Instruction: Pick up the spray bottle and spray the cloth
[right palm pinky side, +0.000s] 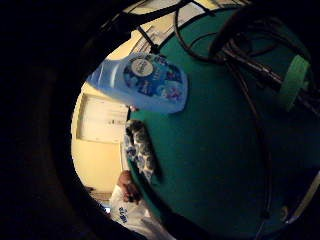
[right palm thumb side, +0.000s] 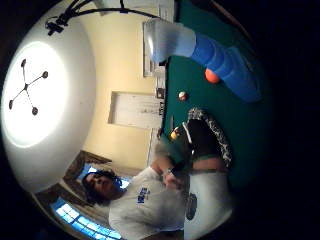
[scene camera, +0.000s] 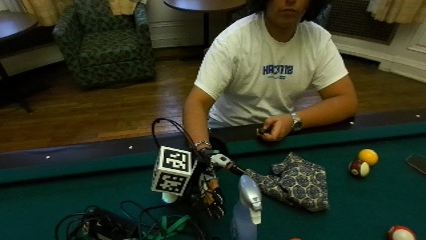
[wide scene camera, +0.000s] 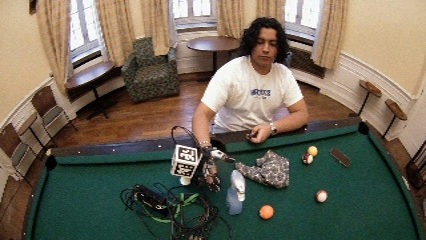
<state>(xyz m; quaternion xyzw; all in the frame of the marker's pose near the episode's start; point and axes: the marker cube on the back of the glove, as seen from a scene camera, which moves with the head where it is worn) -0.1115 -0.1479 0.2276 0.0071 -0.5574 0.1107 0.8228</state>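
- Bottle (scene camera: 246, 212) stood upright on felt, cloth (scene camera: 295, 182) just beside.
- Hand (scene camera: 211, 192) hung next to bottle, fingers relaxed, holding nothing.
- Judged light, rigid, slick plastic; best gripped at neck under trigger.

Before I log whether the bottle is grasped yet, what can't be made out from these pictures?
- Contact: in the outside view the gloved right hand hangs beside the spray bottle; whether they touch is unclear.
- Bottle base: cut off by the outside view's bottom edge.
- Label text: blurred in the little finger side palm view.
- Cloth: its folds hide its underside.
- Bare hand: holds something too small to tell.
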